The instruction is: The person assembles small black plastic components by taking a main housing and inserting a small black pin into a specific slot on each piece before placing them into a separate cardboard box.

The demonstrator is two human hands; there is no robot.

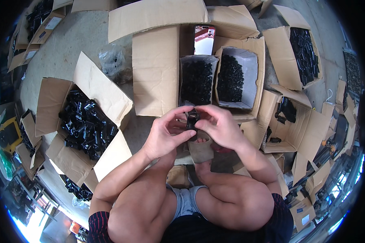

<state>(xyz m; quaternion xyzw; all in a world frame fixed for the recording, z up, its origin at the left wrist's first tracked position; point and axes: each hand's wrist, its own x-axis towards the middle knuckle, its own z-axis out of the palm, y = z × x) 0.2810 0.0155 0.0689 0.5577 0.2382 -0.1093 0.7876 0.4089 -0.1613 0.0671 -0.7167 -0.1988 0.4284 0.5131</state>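
Observation:
Both my hands meet in front of me around a small black part with a ring-shaped opening point(192, 117). My left hand point(166, 133) grips its lower end between thumb and fingers. From the other side, my right hand point(222, 126) pinches it with thumb and forefinger near the ring. Just beyond the hands sit two lined trays of tiny black pieces, the left tray point(197, 79) and the right tray point(231, 77). Fingers hide much of the part, so its exact kind is unclear.
At my left stands an open carton point(52, 101) heaped with glossy black parts. A phone point(204, 40) leans behind the trays inside a large cardboard box point(156, 73). To the right are a carton with a few black parts point(290, 129) and a fuller one point(286, 60). A clear plastic bag point(112, 60) lies on the floor.

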